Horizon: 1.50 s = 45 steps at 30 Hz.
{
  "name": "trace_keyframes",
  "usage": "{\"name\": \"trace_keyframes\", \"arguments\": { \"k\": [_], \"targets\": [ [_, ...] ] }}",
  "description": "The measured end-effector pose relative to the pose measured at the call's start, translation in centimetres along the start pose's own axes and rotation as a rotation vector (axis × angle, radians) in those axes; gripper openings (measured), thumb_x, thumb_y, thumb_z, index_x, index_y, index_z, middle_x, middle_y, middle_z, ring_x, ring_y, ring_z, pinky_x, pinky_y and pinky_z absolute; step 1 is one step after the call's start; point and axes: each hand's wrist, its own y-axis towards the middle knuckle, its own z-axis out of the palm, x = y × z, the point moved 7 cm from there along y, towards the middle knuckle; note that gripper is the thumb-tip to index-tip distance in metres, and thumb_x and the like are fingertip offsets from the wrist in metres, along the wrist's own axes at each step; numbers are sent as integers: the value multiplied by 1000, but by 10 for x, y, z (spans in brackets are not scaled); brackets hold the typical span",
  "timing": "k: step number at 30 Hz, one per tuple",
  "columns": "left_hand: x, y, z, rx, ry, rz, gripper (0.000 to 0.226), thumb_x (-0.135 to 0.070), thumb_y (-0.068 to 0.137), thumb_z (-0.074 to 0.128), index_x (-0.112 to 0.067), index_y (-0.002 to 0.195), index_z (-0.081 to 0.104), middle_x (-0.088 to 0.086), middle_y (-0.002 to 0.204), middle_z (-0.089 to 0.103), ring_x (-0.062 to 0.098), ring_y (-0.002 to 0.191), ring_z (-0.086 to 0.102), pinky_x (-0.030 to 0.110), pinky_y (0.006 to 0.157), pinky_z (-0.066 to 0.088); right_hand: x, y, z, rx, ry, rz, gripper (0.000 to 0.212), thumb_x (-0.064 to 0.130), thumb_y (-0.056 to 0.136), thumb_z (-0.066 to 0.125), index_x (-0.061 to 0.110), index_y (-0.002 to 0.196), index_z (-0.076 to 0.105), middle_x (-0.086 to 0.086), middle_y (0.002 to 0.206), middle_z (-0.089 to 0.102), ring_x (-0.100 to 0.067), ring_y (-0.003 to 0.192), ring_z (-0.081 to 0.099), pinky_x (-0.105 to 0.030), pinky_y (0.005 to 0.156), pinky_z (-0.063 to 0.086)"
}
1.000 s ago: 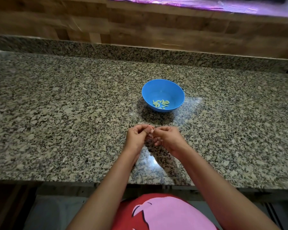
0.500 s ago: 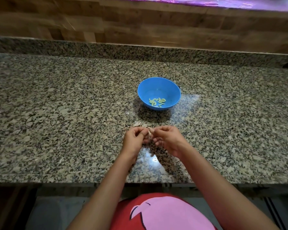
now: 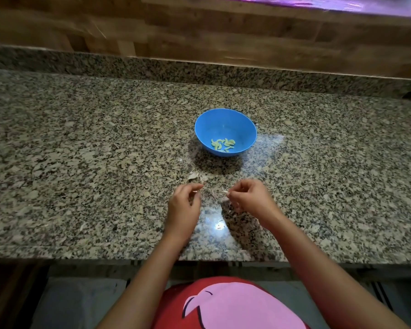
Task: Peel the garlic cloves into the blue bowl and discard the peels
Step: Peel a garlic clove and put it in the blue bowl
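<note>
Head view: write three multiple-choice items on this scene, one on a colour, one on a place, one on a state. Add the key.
1. What colour is the bowl that holds the peeled cloves?
A. red
B. blue
C. white

2. Where does the pile of peels lie?
A. in the bowl
B. on the wooden wall
C. on the counter, just beyond the fingertips of the left hand

3. What is the right hand doing?
A. pinching a small pale piece at its fingertips
B. lying flat on the counter
C. gripping the bowl's rim

Key:
1 B, the bowl's walls are plainly blue.
2 C, the husks sit on the granite, near that hand and short of the bowl.
3 A, thumb and finger close on the pale piece above the counter.
</note>
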Motion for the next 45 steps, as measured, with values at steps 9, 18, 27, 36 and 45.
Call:
{"name": "trace_keyframes", "arguments": {
  "k": [9,18,27,36,45],
  "targets": [
    [-8,-14,56,277,503,330,55,-41,97,42,-17,145,31,0,151,31,15,142,20,27,114,6,19,10,-2,76,-931,-249,18,23,90,61,14,77,52,3,74,53,-9,62,48,-19,55,41],
    [-4,-14,58,239,481,356,52,-33,96,50,-10,141,40,8,145,42,23,139,29,32,114,13,24,1,15,184,-1152,-469,12,11,94,50,4,99,58,-7,91,58,-18,78,52,-29,79,50],
    [-4,-13,59,230,495,355,51,-35,97,46,-14,142,37,3,148,37,18,142,23,31,115,10,28,3,20,267,-1195,-458,10,8,90,53,3,94,61,-6,81,54,-19,75,51,-33,72,51],
    [-5,-13,56,227,442,373,49,-35,97,46,-13,140,41,4,146,40,19,140,26,28,114,12,9,9,7,108,-946,-316,8,16,91,59,9,87,60,0,81,57,-15,74,55,-24,67,47],
    [-21,3,42,260,-198,-16,10,-23,90,61,-17,95,66,1,94,67,9,81,60,11,67,47,-12,-17,-7,-48,-20,-57,7,17,89,61,12,84,63,-11,77,66,-21,67,60,-45,70,54]
  ]
}}
